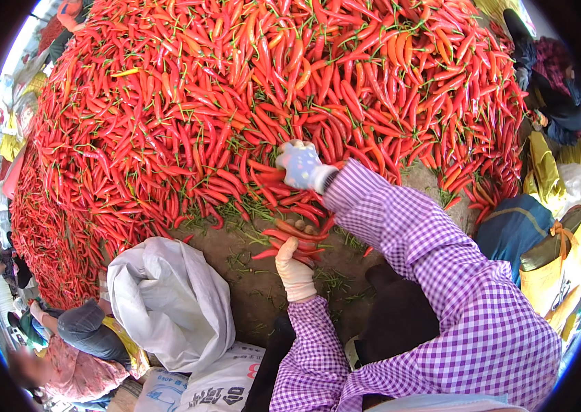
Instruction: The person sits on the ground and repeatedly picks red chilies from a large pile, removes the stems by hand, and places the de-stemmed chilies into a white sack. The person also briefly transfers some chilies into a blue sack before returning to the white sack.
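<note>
A huge heap of red chili peppers (192,103) with green stems spreads before me. My left hand (295,270), in a cream knit glove, holds several red chili peppers (290,234) over the floor at the heap's near edge; its fingertips show behind them. Beyond it, to the upper right, my right hand (301,166), in a pale blue patterned glove with a white cuff, rests at the near edge of the heap. Its fingers are bent over the peppers, and whether it grips any is hidden.
An upright white woven sack (167,304) with a rolled rim stands left of my legs. Loose green stems litter the brown floor (249,304). A seated person (84,355) is at lower left, another (558,87) at upper right. A blue bundle (517,232) lies right.
</note>
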A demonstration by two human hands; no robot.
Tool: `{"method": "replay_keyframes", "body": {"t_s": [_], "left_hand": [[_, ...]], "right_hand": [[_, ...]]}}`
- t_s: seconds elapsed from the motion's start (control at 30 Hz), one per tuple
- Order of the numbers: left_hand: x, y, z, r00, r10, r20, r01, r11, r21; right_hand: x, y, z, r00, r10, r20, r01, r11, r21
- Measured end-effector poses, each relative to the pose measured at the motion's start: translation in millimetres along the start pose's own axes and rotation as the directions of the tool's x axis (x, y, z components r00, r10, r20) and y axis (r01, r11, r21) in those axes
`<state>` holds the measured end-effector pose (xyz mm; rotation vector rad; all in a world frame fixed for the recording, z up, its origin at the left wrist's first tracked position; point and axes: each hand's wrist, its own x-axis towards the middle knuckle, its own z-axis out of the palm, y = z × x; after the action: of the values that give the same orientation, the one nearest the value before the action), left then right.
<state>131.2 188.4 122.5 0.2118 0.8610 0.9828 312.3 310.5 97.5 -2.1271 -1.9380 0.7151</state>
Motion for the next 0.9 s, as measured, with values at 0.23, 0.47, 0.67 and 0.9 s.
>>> {"method": "replay_keyframes", "body": {"t_s": [0.23,0.47,0.67,0.9], "left_hand": [[-8,-5,-3,0.999,-0.032,0.044,0.030,0.998,0.054],[-4,-33,-7,1.000,-0.022,-0.003,0.022,1.000,-0.015],[13,-16,-8,0.995,-0.024,0.093,0.031,0.996,-0.078],[16,-6,-11,0.999,-0.034,0.013,0.035,0.998,-0.045]], "right_hand": [[-109,-8,16,0.977,-0.183,-0.114,0.215,0.834,0.508],[-129,-3,23,0.943,-0.241,-0.228,0.303,0.906,0.297],[-20,29,-52,0.941,-0.244,-0.234,0.211,0.965,-0.156],[22,64,-43,0.954,0.299,-0.001,-0.282,0.898,-0.338]]}}
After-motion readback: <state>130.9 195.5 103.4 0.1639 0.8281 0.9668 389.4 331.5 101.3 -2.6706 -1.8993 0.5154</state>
